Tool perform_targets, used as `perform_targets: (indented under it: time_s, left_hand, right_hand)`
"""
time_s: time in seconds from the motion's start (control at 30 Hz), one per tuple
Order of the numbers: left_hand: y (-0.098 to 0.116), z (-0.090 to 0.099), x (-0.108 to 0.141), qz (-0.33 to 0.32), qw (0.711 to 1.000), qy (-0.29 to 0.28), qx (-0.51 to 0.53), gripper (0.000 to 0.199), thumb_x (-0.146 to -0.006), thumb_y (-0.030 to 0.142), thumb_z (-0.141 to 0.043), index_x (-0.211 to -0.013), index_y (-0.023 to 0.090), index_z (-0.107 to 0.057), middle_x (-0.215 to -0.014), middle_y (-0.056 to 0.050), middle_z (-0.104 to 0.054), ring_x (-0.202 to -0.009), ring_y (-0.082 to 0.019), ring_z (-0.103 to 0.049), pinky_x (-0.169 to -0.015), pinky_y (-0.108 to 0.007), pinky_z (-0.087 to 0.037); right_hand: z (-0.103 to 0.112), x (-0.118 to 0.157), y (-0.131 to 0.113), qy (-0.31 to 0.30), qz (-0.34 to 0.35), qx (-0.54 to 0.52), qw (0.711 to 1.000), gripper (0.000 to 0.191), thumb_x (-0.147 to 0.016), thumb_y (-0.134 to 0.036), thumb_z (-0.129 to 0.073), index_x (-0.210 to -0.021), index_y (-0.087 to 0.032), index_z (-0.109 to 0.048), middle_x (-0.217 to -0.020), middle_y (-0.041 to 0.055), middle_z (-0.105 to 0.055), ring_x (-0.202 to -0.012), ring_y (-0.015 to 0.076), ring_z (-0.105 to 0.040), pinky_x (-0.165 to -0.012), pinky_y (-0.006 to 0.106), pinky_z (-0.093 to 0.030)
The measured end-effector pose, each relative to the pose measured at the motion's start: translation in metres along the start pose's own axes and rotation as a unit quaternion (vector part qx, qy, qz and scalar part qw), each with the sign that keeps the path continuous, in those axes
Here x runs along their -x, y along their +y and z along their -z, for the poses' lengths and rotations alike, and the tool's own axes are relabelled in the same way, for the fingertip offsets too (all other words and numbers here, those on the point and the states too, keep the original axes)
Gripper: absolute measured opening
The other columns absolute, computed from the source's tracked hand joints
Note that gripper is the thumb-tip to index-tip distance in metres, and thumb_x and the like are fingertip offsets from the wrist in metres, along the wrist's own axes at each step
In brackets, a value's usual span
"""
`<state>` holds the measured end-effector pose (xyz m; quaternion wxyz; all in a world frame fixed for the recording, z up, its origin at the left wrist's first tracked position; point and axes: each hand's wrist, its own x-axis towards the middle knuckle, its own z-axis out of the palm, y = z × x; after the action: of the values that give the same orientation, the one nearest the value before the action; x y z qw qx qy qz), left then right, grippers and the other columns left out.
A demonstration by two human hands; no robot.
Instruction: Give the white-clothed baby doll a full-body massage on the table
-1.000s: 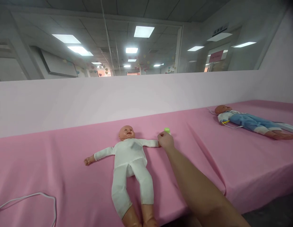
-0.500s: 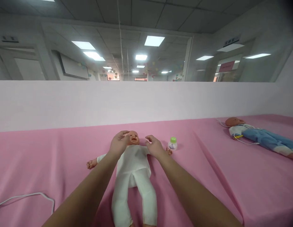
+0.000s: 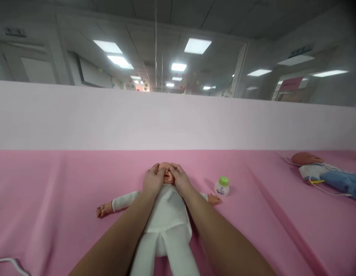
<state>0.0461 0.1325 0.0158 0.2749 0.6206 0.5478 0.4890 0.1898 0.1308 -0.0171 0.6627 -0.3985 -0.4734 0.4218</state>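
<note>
A baby doll in white clothes lies on its back on a pink sheet, arms spread out. My left hand rests against the left side of the doll's head, its thumb on the cheek. On the other side of the head, my right hand touches the face in the same way. Between my hands the doll's mouth and forehead show. A small clear bottle with a green cap stands to the right, beside the doll's hand.
A second doll in blue trousers lies at the far right with a thin white tube. A white cable crosses the lower left corner. Behind the pink sheet rises a white wall with glass above.
Both my hands have moved inward onto the sides of the doll's head, where they were apart from each other before. The view has shifted, with the bottle and second doll now lower and farther right.
</note>
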Motion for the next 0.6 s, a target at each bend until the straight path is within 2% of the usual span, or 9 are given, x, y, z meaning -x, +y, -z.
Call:
perform_targets:
  time_s: [0.07, 0.17, 0.23, 0.33, 0.47, 0.6]
  left_hand:
    - [-0.005, -0.005, -0.002, 0.015, 0.999, 0.006, 0.038, 0.051, -0.091, 0.043, -0.063, -0.136, 0.02, -0.067, -0.134, -0.013, -0.069, -0.124, -0.029, -0.063, -0.11, -0.04, -0.045]
    - [-0.008, -0.011, -0.004, 0.065, 0.987, 0.006, 0.146, 0.052, -0.085, 0.033, -0.068, -0.136, 0.022, -0.066, -0.129, -0.01, -0.071, -0.116, -0.027, -0.068, -0.103, -0.038, -0.051]
    - [-0.004, -0.013, -0.003, 0.1, 0.972, -0.002, 0.214, 0.058, -0.08, 0.026, -0.069, -0.137, 0.019, -0.064, -0.125, -0.011, -0.072, -0.112, -0.027, -0.069, -0.098, -0.038, -0.054]
    - [0.008, -0.01, 0.001, 0.125, 0.948, -0.036, 0.29, 0.066, -0.078, 0.02, -0.068, -0.143, 0.015, -0.058, -0.132, -0.014, -0.067, -0.114, -0.027, -0.068, -0.098, -0.038, -0.055]
    - [0.02, -0.003, 0.005, 0.146, 0.94, -0.08, 0.299, 0.076, -0.08, 0.021, -0.068, -0.153, 0.02, -0.048, -0.143, -0.013, -0.06, -0.12, -0.028, -0.066, -0.1, -0.039, -0.055]
    - [0.018, -0.001, 0.005, 0.124, 0.939, -0.128, 0.295, 0.071, -0.081, 0.022, -0.068, -0.151, 0.021, -0.051, -0.14, -0.012, -0.063, -0.12, -0.027, -0.066, -0.101, -0.038, -0.054]
  right_hand:
    - [0.002, -0.001, 0.003, -0.001, 0.01, -0.022, 1.0, 0.044, -0.084, -0.051, -0.071, -0.119, -0.025, -0.068, -0.119, 0.0044, -0.073, -0.114, 0.0242, -0.066, -0.107, 0.041, -0.049]
    - [0.006, 0.0, 0.001, -0.001, 0.027, -0.011, 1.0, 0.038, -0.083, -0.047, -0.072, -0.114, -0.025, -0.07, -0.113, 0.0028, -0.074, -0.109, 0.0228, -0.067, -0.105, 0.042, -0.05]
    - [0.008, 0.001, -0.003, 0.0, 0.047, 0.001, 0.999, 0.036, -0.084, -0.046, -0.072, -0.113, -0.024, -0.07, -0.112, 0.0026, -0.074, -0.107, 0.0223, -0.067, -0.104, 0.042, -0.051]
    - [0.011, 0.006, -0.009, 0.004, 0.061, 0.023, 0.998, 0.038, -0.083, -0.044, -0.075, -0.116, -0.024, -0.069, -0.118, 0.0032, -0.072, -0.112, 0.023, -0.066, -0.106, 0.043, -0.051]
    - [0.014, 0.008, -0.011, 0.025, 0.053, 0.062, 0.996, 0.05, -0.082, -0.043, -0.078, -0.127, -0.026, -0.066, -0.134, 0.0042, -0.065, -0.126, 0.0254, -0.06, -0.113, 0.046, -0.045]
    - [0.018, 0.001, 0.0, 0.019, 0.021, 0.042, 0.999, 0.061, -0.082, -0.046, -0.078, -0.137, -0.027, -0.061, -0.143, 0.0044, -0.06, -0.134, 0.0267, -0.055, -0.117, 0.048, -0.041]
